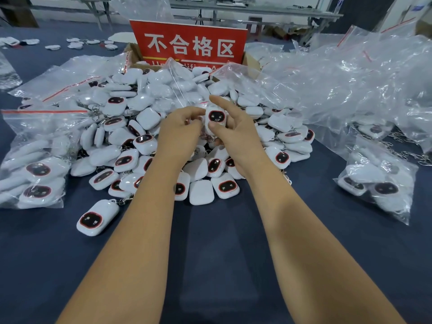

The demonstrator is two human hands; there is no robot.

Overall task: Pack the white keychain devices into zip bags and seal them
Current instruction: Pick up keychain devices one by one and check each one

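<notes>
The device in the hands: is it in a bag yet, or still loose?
Loose. The white keychain device is bare, screen toward the camera, pinched in the right hand; the left hand curls beside it.

Two hands are in view, the left hand point(180, 132) and the right hand point(230, 134), with one white keychain device point(216, 118) held between them. The loose devices heaped on the bench point(210, 242) run to many dozens, too overlapped to count exactly; one device point(97, 220) lies apart at the near left. At least three filled zip bags show: two at the left point(35, 181) and point(53, 127), one at the right point(374, 183). Empty bags pile at the right point(362, 85), too tangled to number. One red sign point(190, 43) stands in one cardboard box point(251, 60).
</notes>
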